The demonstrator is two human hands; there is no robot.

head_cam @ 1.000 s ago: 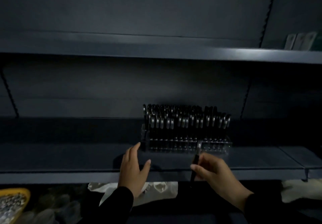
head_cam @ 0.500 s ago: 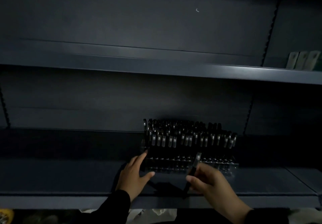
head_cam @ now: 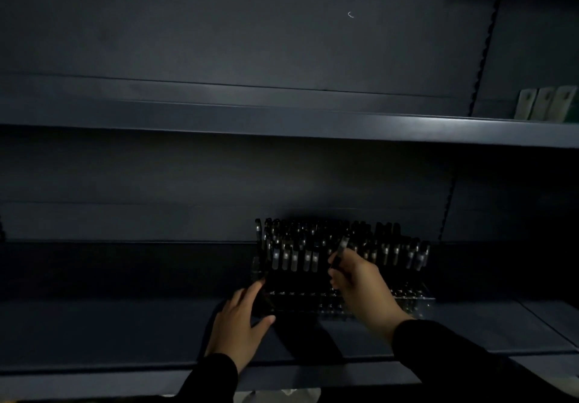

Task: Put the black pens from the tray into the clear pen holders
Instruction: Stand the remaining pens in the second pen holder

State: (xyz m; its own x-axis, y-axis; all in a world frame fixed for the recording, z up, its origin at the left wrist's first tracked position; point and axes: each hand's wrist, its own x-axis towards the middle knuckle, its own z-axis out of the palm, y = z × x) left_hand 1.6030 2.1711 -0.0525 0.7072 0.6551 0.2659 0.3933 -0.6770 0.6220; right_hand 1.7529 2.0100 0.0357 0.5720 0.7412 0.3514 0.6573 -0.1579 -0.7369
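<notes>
A clear pen holder (head_cam: 416,304) stands on the dark lower shelf (head_cam: 109,327), packed with several upright black pens (head_cam: 291,255) with silver clips. My right hand (head_cam: 360,286) pinches one black pen (head_cam: 340,250) and holds it tilted over the holder's middle rows, its top end up. My left hand (head_cam: 239,321) rests with straight fingers against the holder's front left corner, thumb spread along the front. The scene is dim, so the holder's slots are hard to make out.
An upper shelf (head_cam: 282,117) runs across above. A few pale packets (head_cam: 546,103) stand on it at the far right. The lower shelf stretches bare to the left. Something white (head_cam: 300,395) shows below the shelf edge.
My right hand has lifted the pen from in front of the holder up over its rows. My left hand has moved forward to the holder's left corner. The view has tilted upward.
</notes>
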